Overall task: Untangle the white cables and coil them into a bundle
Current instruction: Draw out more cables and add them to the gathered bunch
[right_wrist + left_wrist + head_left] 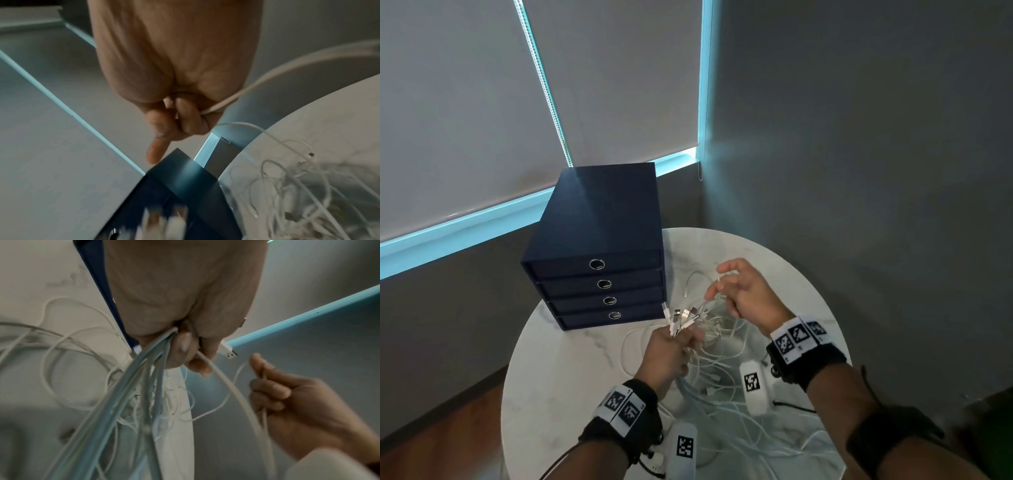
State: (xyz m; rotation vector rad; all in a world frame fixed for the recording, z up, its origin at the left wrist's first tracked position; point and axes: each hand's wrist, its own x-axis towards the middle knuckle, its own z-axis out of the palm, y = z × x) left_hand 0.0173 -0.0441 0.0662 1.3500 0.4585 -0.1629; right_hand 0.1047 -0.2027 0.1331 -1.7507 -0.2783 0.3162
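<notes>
Your left hand [671, 353] clenches the white cables' [722, 387] plug ends together as an anchor while your right hand [743, 294], at two o'clock, pinches one strand clear above the counter [571, 377].

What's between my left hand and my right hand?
In the head view, white cables span the gap from the left hand, which grips a bunch of plug ends, to the right hand, which pinches one strand.
</notes>
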